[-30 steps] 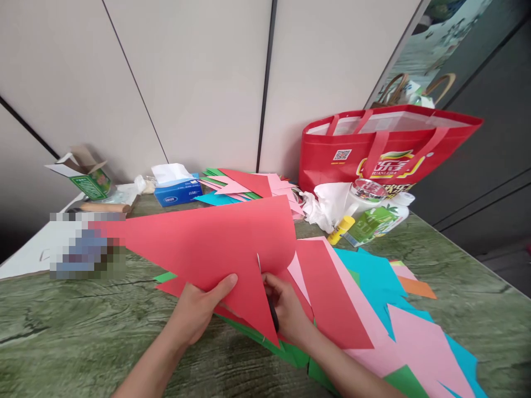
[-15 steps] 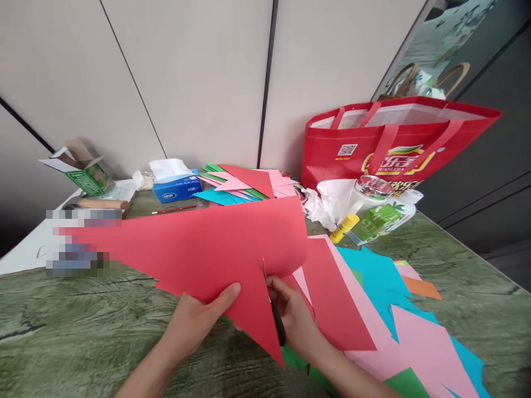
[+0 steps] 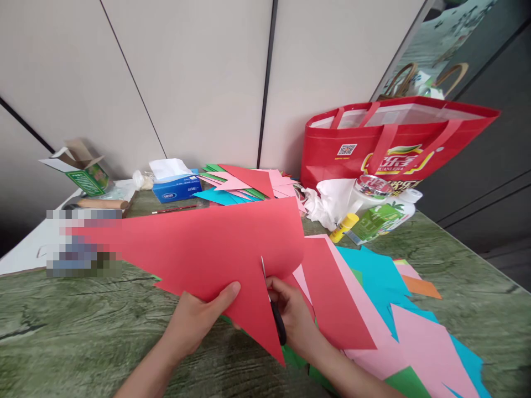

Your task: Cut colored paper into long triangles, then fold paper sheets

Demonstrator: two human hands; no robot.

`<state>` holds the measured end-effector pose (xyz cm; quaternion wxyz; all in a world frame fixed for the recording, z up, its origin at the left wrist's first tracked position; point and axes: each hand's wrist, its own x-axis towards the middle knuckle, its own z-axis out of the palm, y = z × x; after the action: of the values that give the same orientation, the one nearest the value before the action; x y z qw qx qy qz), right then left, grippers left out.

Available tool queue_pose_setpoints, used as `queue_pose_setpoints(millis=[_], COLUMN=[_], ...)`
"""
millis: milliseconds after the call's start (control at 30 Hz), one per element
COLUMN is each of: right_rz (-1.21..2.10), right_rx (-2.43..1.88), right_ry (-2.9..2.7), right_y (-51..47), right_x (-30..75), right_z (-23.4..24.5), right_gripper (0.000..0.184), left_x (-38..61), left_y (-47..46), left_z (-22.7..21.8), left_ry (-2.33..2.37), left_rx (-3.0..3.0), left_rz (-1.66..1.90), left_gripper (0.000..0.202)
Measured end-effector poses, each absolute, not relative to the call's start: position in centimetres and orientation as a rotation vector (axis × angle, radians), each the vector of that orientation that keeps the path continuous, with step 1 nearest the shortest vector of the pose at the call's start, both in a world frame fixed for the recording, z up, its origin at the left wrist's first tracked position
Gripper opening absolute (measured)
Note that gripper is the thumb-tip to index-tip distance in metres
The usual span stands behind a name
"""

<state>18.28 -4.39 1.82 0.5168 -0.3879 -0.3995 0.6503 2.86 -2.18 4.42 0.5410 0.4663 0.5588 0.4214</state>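
A large sheet of red paper (image 3: 199,237) is held up above the table, its right side curling over. My left hand (image 3: 199,318) pinches the sheet's lower edge, thumb on top and the other fingers hidden beneath. In my right hand (image 3: 292,312) is a pair of scissors (image 3: 279,320) with a black handle. One blade tip shows on the red paper, along a cut running up from its lower edge. Below and to the right, cut pieces of red paper (image 3: 336,298), pink paper (image 3: 431,342) and blue paper (image 3: 373,276) overlap on the table.
Behind the sheet lies a pile of coloured paper (image 3: 249,179), beside a blue tissue box (image 3: 176,188). A red shopping bag (image 3: 352,146) stands at the back right. Near it are a yellow glue stick (image 3: 345,226) and a white bottle (image 3: 409,213). An opened green box (image 3: 89,177) is at the left.
The red sheet has shifted very slightly, its curled right edge moving a little left. Both hands keep nearly the same place and hold.
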Motion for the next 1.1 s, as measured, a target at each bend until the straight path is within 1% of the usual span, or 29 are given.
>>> queue_pose_setpoints(millis=[167, 267, 433, 633, 933, 1100], right_rz=[1.558, 1.511, 1.51, 1.519, 1.527, 1.514], right_rx=[-0.915, -0.909, -0.889, -0.862, -0.852, -0.848], right_ry=[-0.955, -0.985, -0.996, -0.997, -0.948, -0.945], right_y=[-4.4, -4.4, -4.3, -4.3, -4.2, -4.2], right_x=[18.2, 18.4, 18.7, 18.7, 18.5, 18.4], right_z=[1.8, 1.6, 1.3, 1.3, 1.1, 0.7], right_gripper=[0.033, 0.035, 0.036, 0.033, 0.033, 0.03], left_x=[2.8, 3.0, 3.4, 3.5, 3.4, 3.1], left_y=[-2.3, -2.4, -2.5, -2.4, -2.6, -2.3], left_z=[4.3, 4.5, 4.9, 4.5, 4.4, 3.7], left_ry=[1.3, 1.364, 1.372, 1.356, 1.294, 1.273], left_rx=[1.14, 1.148, 1.156, 1.143, 1.146, 1.122], left_rz=[0.991, 0.985, 0.944, 0.989, 0.955, 0.98], left_gripper=[0.023, 0.024, 0.019, 0.021, 0.017, 0.023])
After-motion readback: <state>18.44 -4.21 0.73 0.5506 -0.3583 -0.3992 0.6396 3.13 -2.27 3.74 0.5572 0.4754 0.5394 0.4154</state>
